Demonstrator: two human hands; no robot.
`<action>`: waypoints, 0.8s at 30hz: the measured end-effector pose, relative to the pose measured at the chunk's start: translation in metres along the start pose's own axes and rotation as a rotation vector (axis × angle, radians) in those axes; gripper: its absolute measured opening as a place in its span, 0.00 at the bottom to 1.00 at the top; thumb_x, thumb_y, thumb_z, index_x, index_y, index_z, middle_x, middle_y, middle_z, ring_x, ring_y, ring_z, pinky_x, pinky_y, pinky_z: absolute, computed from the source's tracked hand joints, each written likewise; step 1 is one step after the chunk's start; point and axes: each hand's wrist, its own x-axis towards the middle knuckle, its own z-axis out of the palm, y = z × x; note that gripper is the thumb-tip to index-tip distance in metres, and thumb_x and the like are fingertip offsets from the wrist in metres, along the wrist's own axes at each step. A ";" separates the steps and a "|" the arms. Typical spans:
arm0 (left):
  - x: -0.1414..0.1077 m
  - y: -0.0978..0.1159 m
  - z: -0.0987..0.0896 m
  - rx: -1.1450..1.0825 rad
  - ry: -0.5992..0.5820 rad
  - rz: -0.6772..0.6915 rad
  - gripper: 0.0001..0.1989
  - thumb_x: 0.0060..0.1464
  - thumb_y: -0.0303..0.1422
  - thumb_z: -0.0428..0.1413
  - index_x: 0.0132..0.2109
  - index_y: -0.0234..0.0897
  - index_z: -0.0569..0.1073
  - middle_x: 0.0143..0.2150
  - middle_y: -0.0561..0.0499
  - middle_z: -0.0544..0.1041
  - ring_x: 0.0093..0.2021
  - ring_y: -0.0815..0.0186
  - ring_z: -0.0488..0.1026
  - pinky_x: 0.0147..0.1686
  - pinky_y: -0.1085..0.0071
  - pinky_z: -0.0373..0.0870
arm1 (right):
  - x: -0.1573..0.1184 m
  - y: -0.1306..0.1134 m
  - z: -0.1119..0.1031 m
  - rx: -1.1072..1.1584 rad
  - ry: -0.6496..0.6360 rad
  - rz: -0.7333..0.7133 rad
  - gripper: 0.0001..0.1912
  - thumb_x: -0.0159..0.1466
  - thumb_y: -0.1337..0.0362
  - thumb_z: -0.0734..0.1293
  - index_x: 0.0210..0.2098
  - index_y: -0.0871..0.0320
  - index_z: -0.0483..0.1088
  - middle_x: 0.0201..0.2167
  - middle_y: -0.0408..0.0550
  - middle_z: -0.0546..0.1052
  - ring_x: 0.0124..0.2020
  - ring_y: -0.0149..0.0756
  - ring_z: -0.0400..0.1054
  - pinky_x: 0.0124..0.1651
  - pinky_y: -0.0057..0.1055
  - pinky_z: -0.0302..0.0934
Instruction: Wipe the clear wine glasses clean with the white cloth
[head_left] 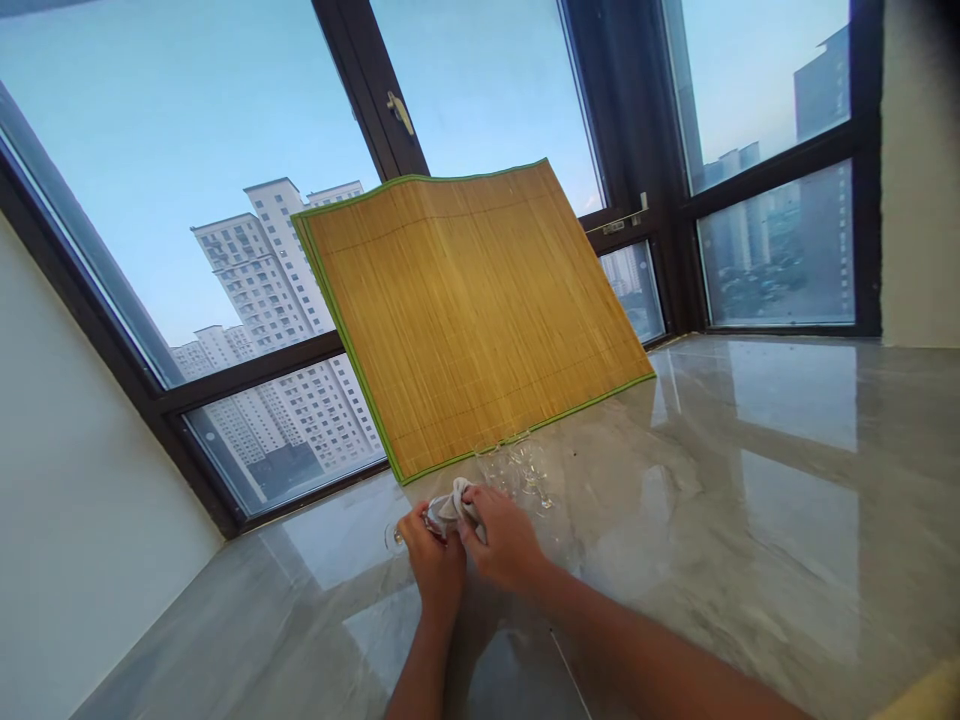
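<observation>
My left hand (433, 562) is closed around a clear glass object (394, 538), whose round end sticks out to the left of the fingers. A pale cloth (452, 505) covers the glass's other end. My right hand (501, 535) pinches the cloth against the glass, close beside my left hand. Just beyond my right hand, several clear, thin-looking glass items (525, 472) stand or lie on the glossy marble surface (630, 540); their exact shapes are hard to make out.
A folded bamboo mat (480, 320) with green edging leans against the dark window frame (375, 90) behind the glass items. A thin white cord (570, 672) lies near the front. White wall (82, 450) rises at the left.
</observation>
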 end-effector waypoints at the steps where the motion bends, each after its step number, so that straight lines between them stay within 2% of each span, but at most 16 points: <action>1: 0.001 -0.002 0.000 0.003 0.000 -0.007 0.21 0.49 0.25 0.57 0.51 0.39 0.65 0.43 0.51 0.64 0.37 0.64 0.65 0.38 0.66 0.66 | 0.000 0.001 0.001 0.008 -0.007 -0.002 0.13 0.60 0.67 0.67 0.46 0.55 0.70 0.46 0.51 0.78 0.50 0.44 0.71 0.54 0.38 0.63; 6: 0.001 -0.003 0.000 0.038 -0.006 0.021 0.20 0.49 0.25 0.55 0.51 0.39 0.66 0.42 0.51 0.65 0.37 0.64 0.65 0.40 0.65 0.66 | -0.001 0.003 0.003 0.050 0.012 0.024 0.20 0.56 0.69 0.67 0.48 0.56 0.70 0.48 0.52 0.79 0.50 0.45 0.72 0.56 0.39 0.64; 13: 0.000 -0.009 0.001 0.032 -0.115 -0.001 0.20 0.47 0.25 0.56 0.49 0.40 0.67 0.43 0.50 0.71 0.40 0.62 0.70 0.42 0.65 0.68 | 0.000 0.003 0.000 0.026 -0.039 0.003 0.18 0.53 0.73 0.65 0.43 0.55 0.71 0.43 0.50 0.79 0.45 0.44 0.73 0.51 0.37 0.65; 16: 0.000 -0.012 0.002 0.003 -0.133 -0.007 0.20 0.47 0.26 0.56 0.50 0.41 0.68 0.44 0.50 0.73 0.42 0.61 0.71 0.43 0.64 0.69 | -0.001 0.005 0.001 0.042 -0.049 0.012 0.18 0.54 0.73 0.64 0.43 0.55 0.71 0.42 0.49 0.79 0.44 0.43 0.74 0.49 0.35 0.65; 19: 0.000 -0.012 0.003 -0.009 -0.158 -0.005 0.21 0.48 0.28 0.57 0.51 0.41 0.68 0.45 0.49 0.75 0.42 0.60 0.73 0.42 0.64 0.70 | -0.002 0.005 0.003 0.055 -0.070 0.026 0.24 0.57 0.73 0.63 0.53 0.55 0.68 0.45 0.49 0.79 0.46 0.42 0.74 0.50 0.34 0.64; 22: -0.001 -0.006 0.003 -0.014 -0.189 0.067 0.20 0.48 0.29 0.57 0.50 0.40 0.70 0.44 0.49 0.76 0.43 0.59 0.74 0.43 0.64 0.71 | -0.004 0.004 0.003 0.031 -0.120 0.079 0.38 0.57 0.72 0.63 0.68 0.56 0.56 0.44 0.50 0.80 0.43 0.43 0.74 0.47 0.36 0.64; 24: -0.002 -0.001 0.002 -0.016 -0.207 0.111 0.19 0.48 0.29 0.57 0.50 0.40 0.70 0.44 0.48 0.75 0.43 0.59 0.74 0.43 0.63 0.71 | -0.004 0.002 0.002 0.013 -0.143 0.095 0.44 0.58 0.70 0.63 0.72 0.58 0.47 0.41 0.50 0.79 0.41 0.44 0.74 0.45 0.36 0.64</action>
